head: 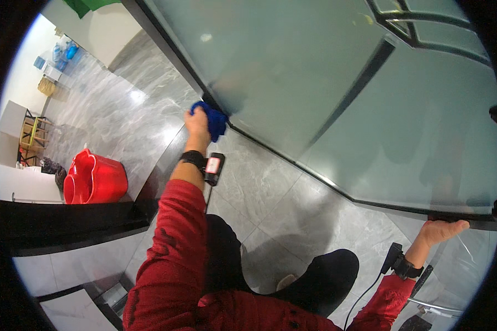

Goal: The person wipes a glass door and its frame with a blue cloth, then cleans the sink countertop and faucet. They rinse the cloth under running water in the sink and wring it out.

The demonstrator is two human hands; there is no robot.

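Observation:
A bunched blue cloth (216,120) is in my left hand (197,124), pressed against the dark frame at the edge of a frosted glass door (273,82). My left fingers are partly hidden by the cloth. Far to the right, my right hand (441,232) holds the door's dark edge frame (480,224), its thumb in sight and its other fingers mostly out of sight. A dark vertical bar pattern (352,91) and a lattice of dark lines (414,25) mark the glass. Each wrist wears a black strap with a small device.
A red plastic bucket (107,176) stands on the grey marbled tile floor (124,107) beyond a black door jamb (78,221). Farther off are a wooden stool (33,132) and blue water bottles (62,58). A cable (362,296) hangs from my right wrist device. A metal rail (435,307) lies lower right.

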